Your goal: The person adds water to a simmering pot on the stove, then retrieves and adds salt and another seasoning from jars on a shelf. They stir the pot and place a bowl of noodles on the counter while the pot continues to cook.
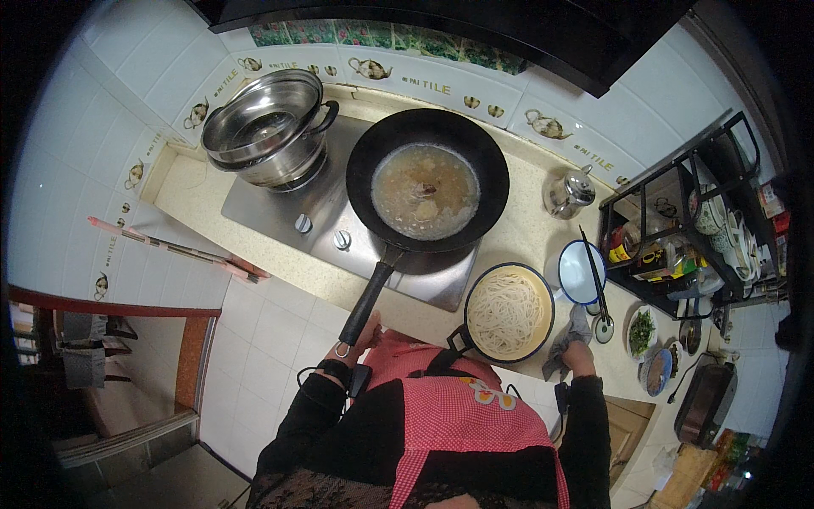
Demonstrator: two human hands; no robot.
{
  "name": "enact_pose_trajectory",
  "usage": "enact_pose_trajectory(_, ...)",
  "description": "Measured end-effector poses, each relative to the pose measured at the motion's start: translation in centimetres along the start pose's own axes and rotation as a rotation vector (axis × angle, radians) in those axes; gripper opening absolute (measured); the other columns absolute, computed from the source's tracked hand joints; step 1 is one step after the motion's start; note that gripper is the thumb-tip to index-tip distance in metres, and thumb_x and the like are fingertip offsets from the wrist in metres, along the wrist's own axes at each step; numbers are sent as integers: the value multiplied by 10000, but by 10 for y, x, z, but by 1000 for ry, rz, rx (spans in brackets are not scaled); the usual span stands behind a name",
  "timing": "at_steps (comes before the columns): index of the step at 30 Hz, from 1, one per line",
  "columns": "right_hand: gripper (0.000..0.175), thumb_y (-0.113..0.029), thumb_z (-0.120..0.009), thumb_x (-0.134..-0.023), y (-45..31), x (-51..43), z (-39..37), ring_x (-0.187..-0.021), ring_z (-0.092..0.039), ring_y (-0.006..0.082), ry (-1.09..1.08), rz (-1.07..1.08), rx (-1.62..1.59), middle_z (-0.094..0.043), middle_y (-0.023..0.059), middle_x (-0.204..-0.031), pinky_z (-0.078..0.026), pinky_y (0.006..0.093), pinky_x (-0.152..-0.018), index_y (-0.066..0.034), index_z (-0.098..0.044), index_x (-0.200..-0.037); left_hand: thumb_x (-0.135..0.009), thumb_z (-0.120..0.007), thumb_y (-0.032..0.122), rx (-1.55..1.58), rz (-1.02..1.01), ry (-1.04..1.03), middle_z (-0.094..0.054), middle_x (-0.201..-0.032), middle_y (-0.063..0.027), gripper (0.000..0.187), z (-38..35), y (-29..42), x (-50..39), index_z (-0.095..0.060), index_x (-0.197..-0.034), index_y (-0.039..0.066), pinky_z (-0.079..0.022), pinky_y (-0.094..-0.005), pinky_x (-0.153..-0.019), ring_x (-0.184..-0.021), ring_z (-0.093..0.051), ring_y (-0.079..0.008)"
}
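Note:
My right hand (579,359) grips a grey cloth (572,337) at the counter's front edge, right of a blue-rimmed pot (472,289) of pale noodles (509,308). Beneath the end of the wok's black wrapped handle (367,302) is my left hand (367,332). The handle partly hides it, so its grip is unclear. The black wok (489,184) sits on the gas hob and contains a cloudy, bubbling broth (423,191) with small brown pieces in it. Black chopsticks (593,267) lie across a white enamel mug (577,277) with a blue rim.
A steel pot with nested steel bowls (273,143) stands on the left burner. At the back right is a steel kettle (569,194). A black rack (668,210) holds dishes and bottles. Chopped greens (642,332) and a blue bowl (656,372) are further right. The range hood (445,25) hangs overhead.

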State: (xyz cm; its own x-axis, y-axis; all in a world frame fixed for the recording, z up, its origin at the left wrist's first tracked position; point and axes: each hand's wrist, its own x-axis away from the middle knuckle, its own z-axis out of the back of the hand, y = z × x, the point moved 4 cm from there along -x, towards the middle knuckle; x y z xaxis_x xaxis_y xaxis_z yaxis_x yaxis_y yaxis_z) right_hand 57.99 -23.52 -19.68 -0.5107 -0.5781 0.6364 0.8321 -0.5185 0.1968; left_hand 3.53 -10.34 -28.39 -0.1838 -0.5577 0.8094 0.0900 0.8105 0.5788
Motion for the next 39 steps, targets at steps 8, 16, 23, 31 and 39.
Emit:
enact_pose_trajectory(8,335,-309,-678,-751,0,1,2,-984,-618,330,16,-5,-33,-652,178,-1025,-497,414,-841,-48,-693,-961,-932,-442,492,-21,10,18,-542,-590,-53,462,1,-2,-2,-517,-714,92,-432,-305,-460,-478,-521,-182)
enact_pose_trajectory(16,277,-246,-624,-775,1,0,-1,-994,-621,321,13,-12,3,-654,174,-1027,-498,413,-841,-46,-695,-953,-932,-446,490,-37,-3,50,-542,-593,-58,469,2,-2,-2,-519,-724,76,-433,-307,-461,-479,-522,-186)
enact_pose_trajectory(23,269,-216,-610,-771,1,-2,-2,-996,-622,325,11,7,-7,-653,178,-1033,-498,414,-842,-41,-695,-957,-930,-452,490,-39,8,34,-536,-598,-66,467,1,-3,-2,-521,-748,65,-432,-305,-462,-475,-511,-182)
enact_pose_trajectory(31,286,-241,-628,-760,2,0,0,-986,-626,326,44,14,-9,-653,191,-1023,-500,413,-841,-36,-697,-946,-921,-459,508,-45,-5,51,-538,-607,-66,475,1,-3,-2,-515,-752,68,-430,-301,-461,-482,-514,-181)
enact_pose_trajectory(39,281,-249,-629,-749,1,1,2,-951,-625,346,56,39,-39,-652,208,-975,-501,423,-824,-24,-694,-905,-921,-451,514,-29,6,49,-536,-585,-61,484,-3,1,3,-513,-716,80,-421,-292,-442,-464,-515,-181)
